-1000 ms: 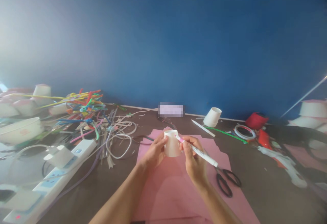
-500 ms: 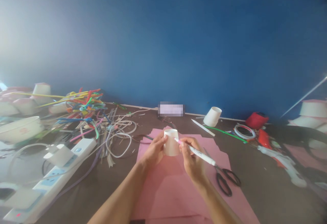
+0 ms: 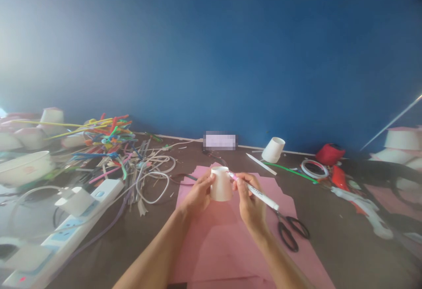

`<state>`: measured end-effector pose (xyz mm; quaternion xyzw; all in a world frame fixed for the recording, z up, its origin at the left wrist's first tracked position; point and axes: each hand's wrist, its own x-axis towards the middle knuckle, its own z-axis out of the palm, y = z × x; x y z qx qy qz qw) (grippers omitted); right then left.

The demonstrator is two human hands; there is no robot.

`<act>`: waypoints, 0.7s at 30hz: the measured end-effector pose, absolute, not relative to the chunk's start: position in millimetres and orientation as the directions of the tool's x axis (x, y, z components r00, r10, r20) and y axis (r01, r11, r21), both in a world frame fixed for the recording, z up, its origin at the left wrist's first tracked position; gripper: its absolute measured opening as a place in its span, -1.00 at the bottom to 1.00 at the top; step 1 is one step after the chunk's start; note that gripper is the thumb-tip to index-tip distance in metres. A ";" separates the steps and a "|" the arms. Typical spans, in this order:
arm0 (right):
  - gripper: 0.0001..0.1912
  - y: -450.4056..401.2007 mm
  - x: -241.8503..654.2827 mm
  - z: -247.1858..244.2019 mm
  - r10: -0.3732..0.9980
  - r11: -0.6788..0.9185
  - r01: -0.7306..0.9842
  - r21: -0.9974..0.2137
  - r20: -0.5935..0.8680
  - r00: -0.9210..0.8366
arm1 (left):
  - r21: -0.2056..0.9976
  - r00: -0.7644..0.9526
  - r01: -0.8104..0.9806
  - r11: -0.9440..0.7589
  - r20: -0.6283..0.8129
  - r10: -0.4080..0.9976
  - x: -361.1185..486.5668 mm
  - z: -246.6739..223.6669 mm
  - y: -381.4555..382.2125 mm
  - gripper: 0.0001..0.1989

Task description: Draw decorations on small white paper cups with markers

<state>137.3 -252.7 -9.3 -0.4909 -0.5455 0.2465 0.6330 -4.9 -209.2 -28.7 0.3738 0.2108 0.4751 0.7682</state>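
Note:
A white paper cup is held bottom-up over the pink paper. My left hand grips the cup by its left side, thumb near the top edge. In my right hand is a white acrylic marker with a pink collar, its tip at the upper right edge of the cup. Whether the tip touches the cup I cannot tell. Black-handled scissors lie on the paper just right of my right hand, their blades partly hidden by it.
Left are a power strip, looped white cable and a heap of coloured pipe cleaners. Another white cup stands back right, near a green pipe cleaner, a tape roll and a white glue gun.
The marker in my right hand has shifted slightly right, its tip moving from the cup's front toward its right edge. My left hand keeps its hold on the cup.

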 end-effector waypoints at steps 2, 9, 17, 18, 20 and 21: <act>-0.79 -253.1 137.8 -9.4 0.858 0.386 0.215 -0.897 0.435 0.274 | 0.770 0.452 -0.580 0.266 0.032 0.892 -4.7 -30.4 -208.2 -0.60; -0.78 -253.9 133.9 -7.1 0.836 0.392 0.169 -0.904 0.427 0.346 | 0.720 0.420 -0.637 0.275 0.025 0.907 -1.8 -30.9 -203.6 -0.56; -0.57 -236.1 138.8 -21.3 0.766 0.336 0.403 -0.852 0.496 0.410 | 0.589 0.462 -0.660 0.467 -0.172 0.870 -7.4 -21.5 -202.6 -0.52; -0.57 -232.4 141.0 -24.8 0.776 0.315 0.441 -0.840 0.495 0.390 | 0.577 0.479 -0.660 0.481 -0.170 0.861 -8.4 -20.3 -203.0 -0.52; -0.57 -225.1 146.1 -32.2 0.789 0.283 0.525 -0.803 0.506 0.348 | 0.581 0.482 -0.656 0.482 -0.170 0.860 -9.6 -17.5 -203.9 -0.52; -0.58 -221.8 148.5 -36.0 0.789 0.278 0.559 -0.781 0.517 0.331 | 0.590 0.477 -0.648 0.482 -0.180 0.860 -9.7 -15.9 -204.4 -0.51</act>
